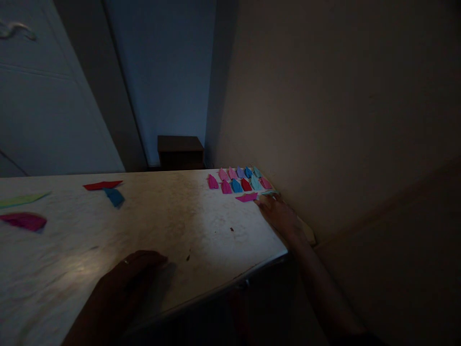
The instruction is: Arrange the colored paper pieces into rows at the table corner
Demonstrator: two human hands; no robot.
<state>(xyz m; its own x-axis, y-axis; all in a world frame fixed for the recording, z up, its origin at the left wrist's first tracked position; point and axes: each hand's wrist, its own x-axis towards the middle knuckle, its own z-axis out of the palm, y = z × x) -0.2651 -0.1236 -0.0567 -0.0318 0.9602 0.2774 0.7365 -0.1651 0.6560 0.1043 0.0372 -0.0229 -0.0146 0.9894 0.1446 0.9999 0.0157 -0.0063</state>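
Observation:
My right hand (277, 214) reaches to the far right of the table. Its thumb and fingertips are closed at the right end of a pink folded paper boat (247, 197). A pale teal paper boat (270, 192) lies partly hidden behind these fingers. Just beyond are two rows of small paper boats, among them a red one (246, 184), a blue one (236, 185) and a magenta one (212, 181). My left hand (131, 274) rests low over the near table, fingers stretched to the right, with nothing seen in it; its underside is in shadow.
On the left of the worn white table (173, 211) lie a red folded paper (103, 185), a blue one (114, 197), a yellow-green one (23, 199) and a magenta one (25, 221). A wall (324, 120) borders the right side. Behind stands a dark box-like cabinet (180, 144).

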